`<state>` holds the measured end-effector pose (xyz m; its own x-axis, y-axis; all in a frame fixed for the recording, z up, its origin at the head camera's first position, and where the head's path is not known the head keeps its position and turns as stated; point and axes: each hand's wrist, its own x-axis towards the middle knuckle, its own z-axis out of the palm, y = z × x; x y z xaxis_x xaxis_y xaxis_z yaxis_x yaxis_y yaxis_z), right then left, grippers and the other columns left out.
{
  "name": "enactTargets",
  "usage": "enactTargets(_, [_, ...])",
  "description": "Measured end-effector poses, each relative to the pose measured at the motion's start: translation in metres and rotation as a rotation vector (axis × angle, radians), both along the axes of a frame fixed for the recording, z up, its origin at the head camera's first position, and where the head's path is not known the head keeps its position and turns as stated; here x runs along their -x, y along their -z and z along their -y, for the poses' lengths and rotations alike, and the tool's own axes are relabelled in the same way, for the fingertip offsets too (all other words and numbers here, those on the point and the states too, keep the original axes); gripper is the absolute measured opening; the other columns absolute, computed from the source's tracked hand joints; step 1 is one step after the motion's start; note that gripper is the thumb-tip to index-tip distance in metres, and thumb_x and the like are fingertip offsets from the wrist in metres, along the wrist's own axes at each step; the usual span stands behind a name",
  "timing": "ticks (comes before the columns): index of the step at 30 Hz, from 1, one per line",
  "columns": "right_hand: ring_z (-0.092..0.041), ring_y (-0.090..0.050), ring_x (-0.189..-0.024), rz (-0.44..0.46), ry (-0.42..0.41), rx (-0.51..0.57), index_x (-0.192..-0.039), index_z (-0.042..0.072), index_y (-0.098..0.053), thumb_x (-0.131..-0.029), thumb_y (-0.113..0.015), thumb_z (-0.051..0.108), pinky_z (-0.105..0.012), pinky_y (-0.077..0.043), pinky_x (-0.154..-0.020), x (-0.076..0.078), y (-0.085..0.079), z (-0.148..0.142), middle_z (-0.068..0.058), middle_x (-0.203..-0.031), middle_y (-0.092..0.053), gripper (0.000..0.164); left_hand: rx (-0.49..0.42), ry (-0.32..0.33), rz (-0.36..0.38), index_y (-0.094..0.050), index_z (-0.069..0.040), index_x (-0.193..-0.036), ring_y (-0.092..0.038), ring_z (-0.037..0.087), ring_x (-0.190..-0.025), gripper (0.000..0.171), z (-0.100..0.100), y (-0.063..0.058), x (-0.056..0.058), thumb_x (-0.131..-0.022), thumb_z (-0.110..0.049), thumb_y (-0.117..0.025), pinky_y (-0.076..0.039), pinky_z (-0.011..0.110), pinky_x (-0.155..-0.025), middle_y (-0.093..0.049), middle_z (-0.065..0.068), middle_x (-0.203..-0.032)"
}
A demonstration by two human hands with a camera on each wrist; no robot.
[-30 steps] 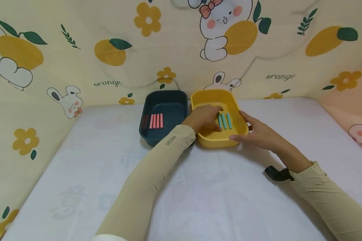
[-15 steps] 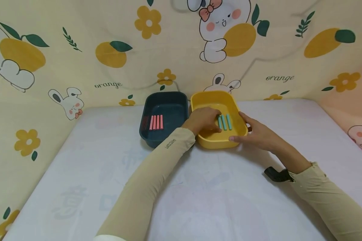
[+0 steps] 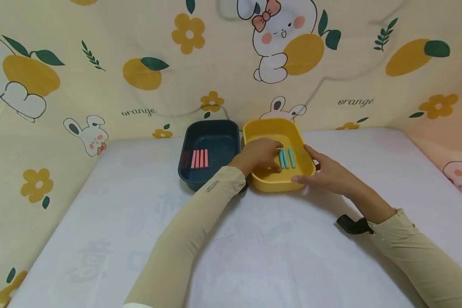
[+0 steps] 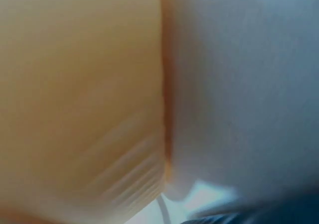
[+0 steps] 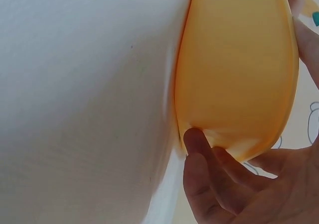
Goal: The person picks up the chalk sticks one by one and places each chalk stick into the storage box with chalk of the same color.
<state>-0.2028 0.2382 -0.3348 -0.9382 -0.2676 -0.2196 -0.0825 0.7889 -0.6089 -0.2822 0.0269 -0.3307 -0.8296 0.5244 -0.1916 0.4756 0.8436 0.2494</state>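
Inside the yellow bin [image 3: 279, 187], my left hand [image 3: 259, 155] reaches over the left rim. Its index finger and thumb curl about the two ends of the leftmost teal chalk stick [image 3: 281, 158]. Two more teal chalk sticks [image 3: 291, 158] lie to its right, the nearer almost side by side with it. My right hand [image 3: 329, 171] grips the bin's right side, thumb at the near rim. In the right wrist view, fingers [image 5: 197, 142] of that hand press on the bin's outer wall [image 5: 234, 74]. The left wrist view shows only a blurred yellow wall [image 4: 79, 84], no fingers.
A dark blue bin [image 3: 192, 185] stands directly left of the yellow one, with several pink chalk sticks [image 3: 199, 158] in a row inside. Both stand on a white-covered table [image 3: 254, 256], close to a patterned cloth backdrop [image 3: 146, 124].
The leftmost teal chalk stick has shifted slightly right, closer to the middle one, along with my left fingers. My right hand keeps its grip on the bin. The head view has tilted slightly up.
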Motion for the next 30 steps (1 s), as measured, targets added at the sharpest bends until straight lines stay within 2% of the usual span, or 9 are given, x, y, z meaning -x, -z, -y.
enactTargets(9, [-0.042, -0.042, -0.132, 0.009, -0.006, -0.011, -0.161, 0.024, 0.001, -0.081, -0.069, 0.066, -0.064, -0.043, -0.104, 0.003, 0.002, 0.0, -0.022, -0.16, -0.028, 0.114, -0.039, 0.052, -0.048, -0.047, -0.024, -0.149, -0.049, 0.015, -0.137, 0.077, 0.015, -0.003, -0.021, -0.083, -0.048, -0.078, -0.04, 0.032, -0.116, -0.053, -0.005, -0.149])
enactTargets(14, [-0.043, -0.042, -0.132, 0.017, -0.005, -0.016, -0.161, 0.024, 0.002, -0.081, -0.069, 0.067, -0.065, -0.042, -0.104, 0.003, 0.003, -0.002, -0.023, -0.16, -0.028, 0.115, -0.148, 0.059, -0.027, -0.049, -0.023, -0.147, -0.047, 0.016, -0.139, 0.075, 0.026, -0.006, -0.032, -0.082, -0.044, -0.08, -0.039, 0.034, -0.117, -0.052, -0.004, -0.15])
enactTargets(19, [-0.042, -0.043, -0.132, 0.017, -0.007, -0.01, -0.161, 0.023, 0.003, -0.082, -0.07, 0.065, -0.063, -0.043, -0.103, 0.003, 0.003, -0.003, -0.023, -0.159, -0.028, 0.115, -0.243, 0.093, -0.019, -0.052, -0.022, -0.146, -0.05, 0.016, -0.137, 0.074, 0.035, -0.01, -0.044, -0.081, -0.043, -0.081, -0.041, 0.033, -0.115, -0.053, -0.004, -0.149])
enactTargets(22, [-0.043, -0.043, -0.132, 0.019, -0.004, -0.011, -0.161, 0.022, 0.003, -0.082, -0.07, 0.064, -0.064, -0.042, -0.104, 0.003, 0.003, -0.003, -0.024, -0.159, -0.028, 0.116, -0.288, 0.072, -0.005, -0.053, -0.022, -0.145, -0.05, 0.017, -0.135, 0.072, 0.041, -0.014, -0.051, -0.082, -0.042, -0.081, -0.041, 0.035, -0.115, -0.053, -0.003, -0.149])
enactTargets(26, [-0.044, -0.042, -0.131, 0.021, -0.003, -0.015, -0.161, 0.022, 0.003, -0.082, -0.07, 0.063, -0.064, -0.042, -0.104, 0.003, 0.001, 0.0, -0.025, -0.159, -0.028, 0.115, -0.338, 0.003, 0.004, -0.053, -0.024, -0.144, -0.05, 0.017, -0.134, 0.069, 0.055, -0.022, -0.063, -0.083, -0.039, -0.081, -0.041, 0.036, -0.115, -0.055, -0.005, -0.147])
enactTargets(30, [-0.044, -0.041, -0.132, 0.022, -0.004, -0.023, -0.161, 0.021, 0.002, -0.082, -0.069, 0.064, -0.064, -0.043, -0.103, 0.002, 0.0, 0.002, -0.025, -0.159, -0.027, 0.115, -0.337, -0.043, -0.034, -0.053, -0.025, -0.144, -0.052, 0.017, -0.129, 0.069, 0.072, -0.025, -0.075, -0.083, -0.038, -0.081, -0.043, 0.036, -0.113, -0.055, -0.004, -0.146])
